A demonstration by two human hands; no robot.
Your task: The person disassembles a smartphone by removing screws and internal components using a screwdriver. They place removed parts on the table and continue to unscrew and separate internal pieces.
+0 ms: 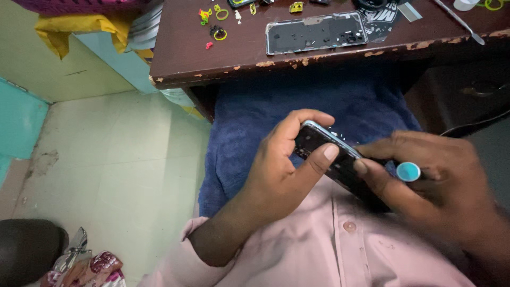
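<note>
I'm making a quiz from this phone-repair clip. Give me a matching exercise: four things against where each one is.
Things:
1. opened phone
2. phone back cover
3. blue-capped tool
4. yellow rings

Places:
A. in the right hand
B. far left of the desk
C. in the left hand
D. flat near the desk's front edge

Pairs: 1-C, 2-D, 3-A, 4-B

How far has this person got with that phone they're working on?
Already done: the back cover lies apart on the table, with small loose parts beside it. In hand: the left hand holds the opened phone while the right hand works at it with a round-capped tool. Left: the cover is not yet back on.
</note>
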